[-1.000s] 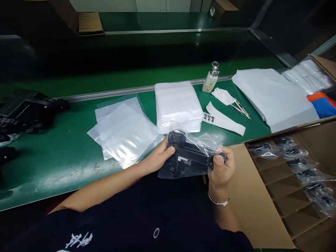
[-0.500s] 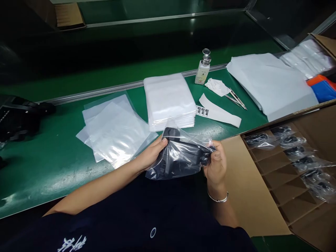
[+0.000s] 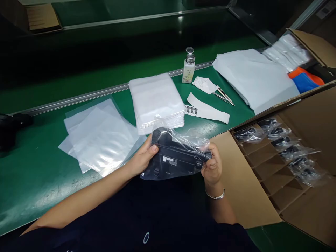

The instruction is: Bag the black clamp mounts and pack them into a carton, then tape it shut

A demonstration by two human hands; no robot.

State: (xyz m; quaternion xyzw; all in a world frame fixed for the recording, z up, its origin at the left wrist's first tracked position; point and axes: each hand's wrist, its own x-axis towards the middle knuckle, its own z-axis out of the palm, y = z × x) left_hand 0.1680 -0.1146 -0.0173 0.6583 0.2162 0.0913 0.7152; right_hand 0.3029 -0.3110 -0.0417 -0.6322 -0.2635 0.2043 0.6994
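Note:
A black plastic device [image 3: 175, 157] with a small white printed label sits inside a clear plastic bag [image 3: 195, 137], held in front of my body. My left hand [image 3: 141, 157] grips the left end through the bag, thumb on top. At the right end, the fingers of my right hand [image 3: 213, 167] are closed around the device and the bag's edge. Just beyond my hands lies a thick stack of clear bags [image 3: 156, 98]. Several loose clear bags [image 3: 97, 136] are spread on the green table [image 3: 34, 168] to the left.
Right of me stands an open divided cardboard box [image 3: 252, 196] holding several bagged black items [image 3: 283, 141]. Behind are a pump bottle [image 3: 189, 70], a crumpled white wipe [image 3: 204, 85], tweezers [image 3: 225, 94], a label strip [image 3: 212, 113] and white sheets [image 3: 257, 78]. Dark equipment [image 3: 13, 129] sits far left.
The bagged device has been tilted, so its flat face with the white label now shows. Both hands keep their hold. The whole view has shifted, with table items appearing further left.

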